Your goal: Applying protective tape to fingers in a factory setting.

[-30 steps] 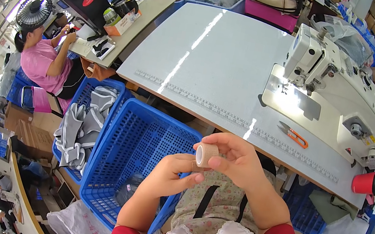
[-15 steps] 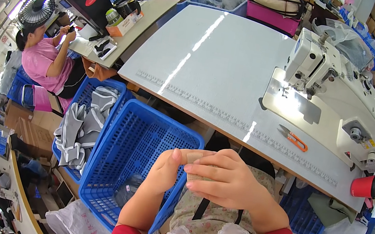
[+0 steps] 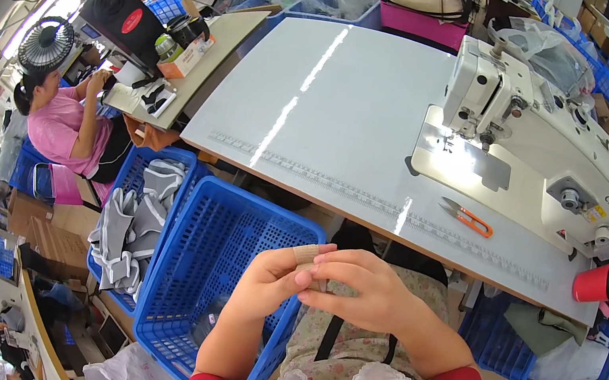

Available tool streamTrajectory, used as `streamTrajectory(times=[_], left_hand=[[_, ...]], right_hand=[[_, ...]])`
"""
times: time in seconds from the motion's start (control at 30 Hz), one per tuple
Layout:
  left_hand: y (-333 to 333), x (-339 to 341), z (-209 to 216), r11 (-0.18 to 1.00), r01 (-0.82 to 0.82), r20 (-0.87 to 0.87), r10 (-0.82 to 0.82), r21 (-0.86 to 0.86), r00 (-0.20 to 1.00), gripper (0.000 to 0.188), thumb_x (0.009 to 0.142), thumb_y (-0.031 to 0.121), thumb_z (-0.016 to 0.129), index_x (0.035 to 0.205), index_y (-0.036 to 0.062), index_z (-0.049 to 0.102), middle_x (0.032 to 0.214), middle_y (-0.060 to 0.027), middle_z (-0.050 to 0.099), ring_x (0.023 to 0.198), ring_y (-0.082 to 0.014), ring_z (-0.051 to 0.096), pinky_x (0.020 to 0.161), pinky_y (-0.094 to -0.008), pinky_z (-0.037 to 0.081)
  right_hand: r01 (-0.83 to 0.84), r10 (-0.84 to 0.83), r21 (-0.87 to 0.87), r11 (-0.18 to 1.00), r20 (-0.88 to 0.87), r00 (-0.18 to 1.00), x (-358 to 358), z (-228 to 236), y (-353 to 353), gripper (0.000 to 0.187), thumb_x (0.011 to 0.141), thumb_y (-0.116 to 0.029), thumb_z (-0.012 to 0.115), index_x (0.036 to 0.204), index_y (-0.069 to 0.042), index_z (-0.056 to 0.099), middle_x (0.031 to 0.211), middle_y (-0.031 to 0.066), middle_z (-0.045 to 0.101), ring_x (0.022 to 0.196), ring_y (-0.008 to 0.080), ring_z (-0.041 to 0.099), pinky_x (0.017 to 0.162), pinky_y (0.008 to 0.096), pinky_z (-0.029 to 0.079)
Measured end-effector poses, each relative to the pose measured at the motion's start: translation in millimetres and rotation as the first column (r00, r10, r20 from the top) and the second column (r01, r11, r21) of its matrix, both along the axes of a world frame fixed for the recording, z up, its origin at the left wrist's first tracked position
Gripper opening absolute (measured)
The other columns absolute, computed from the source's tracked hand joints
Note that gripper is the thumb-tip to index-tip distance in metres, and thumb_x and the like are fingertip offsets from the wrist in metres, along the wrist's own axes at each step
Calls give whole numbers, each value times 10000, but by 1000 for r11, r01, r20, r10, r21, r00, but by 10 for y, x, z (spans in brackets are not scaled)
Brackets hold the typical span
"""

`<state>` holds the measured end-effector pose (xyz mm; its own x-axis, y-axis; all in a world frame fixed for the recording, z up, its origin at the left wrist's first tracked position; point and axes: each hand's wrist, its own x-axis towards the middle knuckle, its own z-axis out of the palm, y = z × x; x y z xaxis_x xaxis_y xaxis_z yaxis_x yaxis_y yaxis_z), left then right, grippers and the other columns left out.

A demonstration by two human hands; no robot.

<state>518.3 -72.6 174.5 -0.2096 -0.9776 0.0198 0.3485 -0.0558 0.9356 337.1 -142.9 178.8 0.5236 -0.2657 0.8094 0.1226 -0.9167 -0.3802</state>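
Note:
Both my hands meet over my lap, just off the table's near edge. A beige ribbed band, like a cloth finger bandage (image 3: 306,254), is wrapped around the index finger of my left hand (image 3: 267,280). More of the same beige material (image 3: 318,284) shows lower down between the hands. My right hand (image 3: 365,287) is closed, its fingertips and thumb pressed against the wrapped fingers. The left thumb bends in toward the right fingertips, and the other left fingers are mostly hidden. Whether the left hand grips anything is hard to see.
The pale table (image 3: 319,104) carries a white sewing machine (image 3: 546,142), orange-handled thread snips (image 3: 467,217) and a red cup (image 3: 598,283). Beside my left arm stands a blue basket (image 3: 185,251), next to another basket holding grey cut pieces (image 3: 137,226). A person in pink (image 3: 62,121) sits at left.
My right fingers have shifted along the beige band, so more of it shows on the left index finger. The left thumb has come down toward the right fingertips. The view has shifted slightly.

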Motion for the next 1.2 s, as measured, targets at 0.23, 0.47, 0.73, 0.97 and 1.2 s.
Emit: streamTrajectory(times=[0.23,0.47,0.73,0.97,1.2], left_hand=[[-46,-143,76,993,-96,357,117,-75,927,309,849,95,643,1125,-39,616,994,-110,673,882,-161,632,761,-299,503],[-45,-220,155,991,124,498,-83,-49,863,224,801,124,683,924,-59,643,882,-92,663,816,-182,635,704,-294,516],[-77,-298,88,978,115,284,-162,173,945,289,857,189,625,980,-72,606,851,-131,651,776,-207,654,688,-322,553],[-172,-357,-58,957,178,203,-226,231,953,492,804,286,669,1106,-81,540,809,-163,660,712,-235,670,639,-334,563],[-263,-399,-104,983,96,245,-133,158,960,511,812,161,670,1211,-99,486,752,-79,629,684,-184,642,722,-322,547]], right_hand=[[-193,132,450,872,164,978,-132,14,-136,328,750,-116,732,1060,-111,623,1065,68,572,912,241,594,756,340,495],[-166,430,894,416,-33,902,-187,37,-258,245,804,-150,726,1017,-40,677,948,54,589,848,125,577,680,260,479],[-123,249,768,628,-50,967,-231,-149,-241,229,833,-194,695,993,-31,676,877,64,584,757,152,605,653,265,489],[-38,197,807,590,-98,976,-361,-268,-232,213,829,-204,692,976,-50,684,900,66,611,776,170,575,671,284,472],[470,-355,388,793,-332,874,-905,-289,-568,282,838,-118,638,1111,-51,614,1075,120,576,972,275,571,809,342,489]])
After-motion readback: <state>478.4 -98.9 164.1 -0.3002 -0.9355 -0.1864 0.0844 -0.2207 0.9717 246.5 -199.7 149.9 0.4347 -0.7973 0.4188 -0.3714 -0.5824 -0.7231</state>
